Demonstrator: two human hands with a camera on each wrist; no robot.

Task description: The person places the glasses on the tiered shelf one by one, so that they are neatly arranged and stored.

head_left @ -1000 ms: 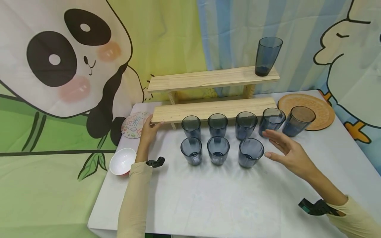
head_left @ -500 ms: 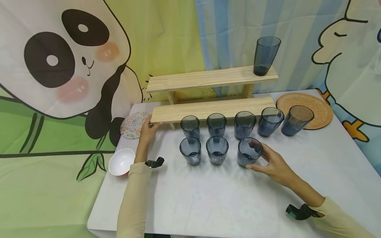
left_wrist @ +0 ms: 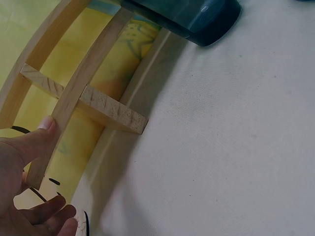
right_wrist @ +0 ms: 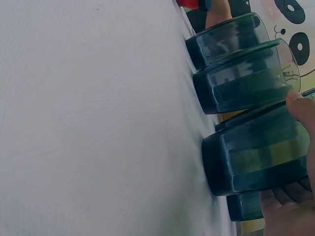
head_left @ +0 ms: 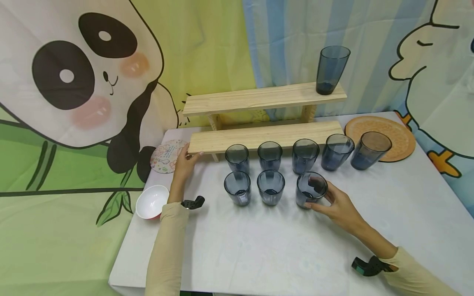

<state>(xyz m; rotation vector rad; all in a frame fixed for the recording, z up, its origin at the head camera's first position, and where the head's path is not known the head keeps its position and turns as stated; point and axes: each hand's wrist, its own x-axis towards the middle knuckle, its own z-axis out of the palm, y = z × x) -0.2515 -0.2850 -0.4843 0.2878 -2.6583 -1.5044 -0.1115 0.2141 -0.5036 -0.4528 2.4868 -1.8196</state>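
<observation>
Clearly, right fingers [head_left: 333, 193] curl round a glass [head_left: 305, 191]; left fingers [left_wrist: 35, 140] pinch the lower shelf [head_left: 264, 136].

A white bowl [head_left: 151, 200] stands near a floral disc [head_left: 164, 158].

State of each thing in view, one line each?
Front-right glass, mouth up, held by right hand
Two other front glasses, mouth up, unheld
Five back-row glasses, mouth up, unheld
Upper-shelf glass, mouth up, unheld
Lower shelf, bare, left end held by left hand
Bowl, upright, empty
Round mats, lying flat
</observation>
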